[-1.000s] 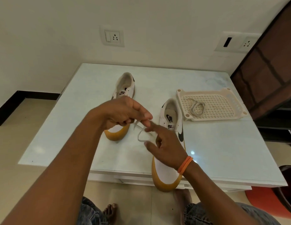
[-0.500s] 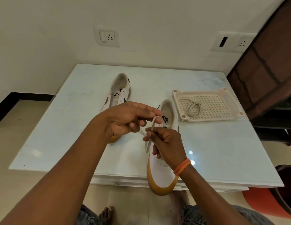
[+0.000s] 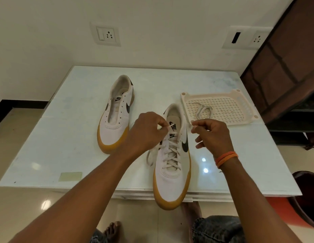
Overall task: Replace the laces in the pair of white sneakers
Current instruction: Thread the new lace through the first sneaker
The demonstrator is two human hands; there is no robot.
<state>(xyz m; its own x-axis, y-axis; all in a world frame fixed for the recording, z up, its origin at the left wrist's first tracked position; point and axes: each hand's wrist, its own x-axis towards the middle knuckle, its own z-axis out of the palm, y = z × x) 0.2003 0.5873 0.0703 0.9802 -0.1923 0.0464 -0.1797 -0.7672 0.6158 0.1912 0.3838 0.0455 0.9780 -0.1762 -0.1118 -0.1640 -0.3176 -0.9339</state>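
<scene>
Now the left hand (image 3: pixel 149 132) and right hand (image 3: pixel 212 135) each pinch an end of the white flat lace (image 3: pixel 171 153) above the gum-soled white sneaker (image 3: pixel 172 179) at the pale glossy surface's (image 3: pixel 65 146) near edge.

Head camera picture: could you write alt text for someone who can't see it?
Two hands, left and right, each pinch an end of the lace threaded through the near sneaker on a white table. The far sneaker lies unlaced to its left, and a tray to the right holds a spare lace.
</scene>
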